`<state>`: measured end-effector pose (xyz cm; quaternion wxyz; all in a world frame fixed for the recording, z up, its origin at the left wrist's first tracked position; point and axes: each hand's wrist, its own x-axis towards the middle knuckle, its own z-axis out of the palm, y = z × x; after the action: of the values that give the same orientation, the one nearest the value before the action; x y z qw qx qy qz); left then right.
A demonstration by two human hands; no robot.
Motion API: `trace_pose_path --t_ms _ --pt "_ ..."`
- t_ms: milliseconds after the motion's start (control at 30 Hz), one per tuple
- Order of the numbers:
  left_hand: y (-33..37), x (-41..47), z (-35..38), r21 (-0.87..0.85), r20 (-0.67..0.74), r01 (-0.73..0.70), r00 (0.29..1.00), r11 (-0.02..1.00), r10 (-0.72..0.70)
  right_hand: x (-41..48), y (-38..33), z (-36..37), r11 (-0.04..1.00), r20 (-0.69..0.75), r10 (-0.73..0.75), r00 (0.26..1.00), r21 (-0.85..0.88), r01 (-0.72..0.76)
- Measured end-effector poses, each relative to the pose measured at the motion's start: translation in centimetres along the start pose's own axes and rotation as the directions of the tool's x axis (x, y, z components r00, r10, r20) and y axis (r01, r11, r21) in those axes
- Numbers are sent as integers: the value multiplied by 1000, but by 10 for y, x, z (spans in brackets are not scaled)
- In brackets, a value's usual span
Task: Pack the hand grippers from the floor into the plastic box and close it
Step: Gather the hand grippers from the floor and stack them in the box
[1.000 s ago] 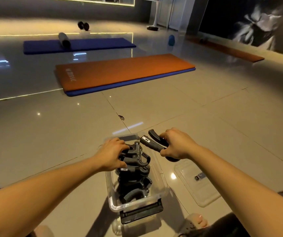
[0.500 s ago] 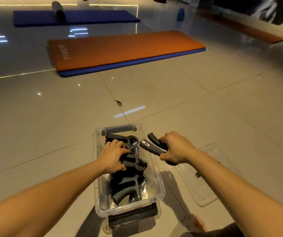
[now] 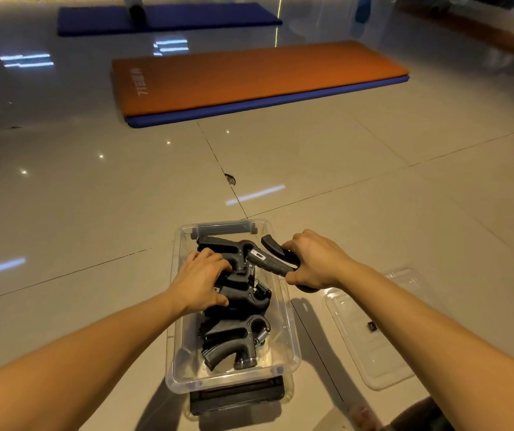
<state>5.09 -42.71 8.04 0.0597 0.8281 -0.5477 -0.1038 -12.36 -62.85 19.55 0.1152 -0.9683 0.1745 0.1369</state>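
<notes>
A glossy tiled floor [image 3: 94,213] filled the frame, with an orange mat [image 3: 249,79] in the upper middle and a blue mat [image 3: 168,18] along the top edge. At lower centre stood the clear plastic box [image 3: 293,337], open, with its lid [image 3: 373,346] lying flat on the floor just to its right. The left hand [image 3: 199,283] lay in the box, its fingers curled over the packed grippers [image 3: 233,340], a black pile running the box's length. The right hand [image 3: 314,259] was wrapped around one handle of a loose gripper [image 3: 268,261], held over the box's upper right rim.
</notes>
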Motion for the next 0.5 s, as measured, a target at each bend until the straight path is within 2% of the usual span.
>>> trace_pose_path --t_ms 200,367,500 --pt "0 -6 -12 12 22 26 999 1000 -26 0 3 2 999 26 -32 999 1 32" --pt "-17 -10 -54 -95 -90 121 987 988 -130 -3 6 -1 999 16 -44 999 9 43" --pt "2 -15 -83 -147 -170 71 981 987 -96 2 -3 -6 996 -17 -82 996 22 82"
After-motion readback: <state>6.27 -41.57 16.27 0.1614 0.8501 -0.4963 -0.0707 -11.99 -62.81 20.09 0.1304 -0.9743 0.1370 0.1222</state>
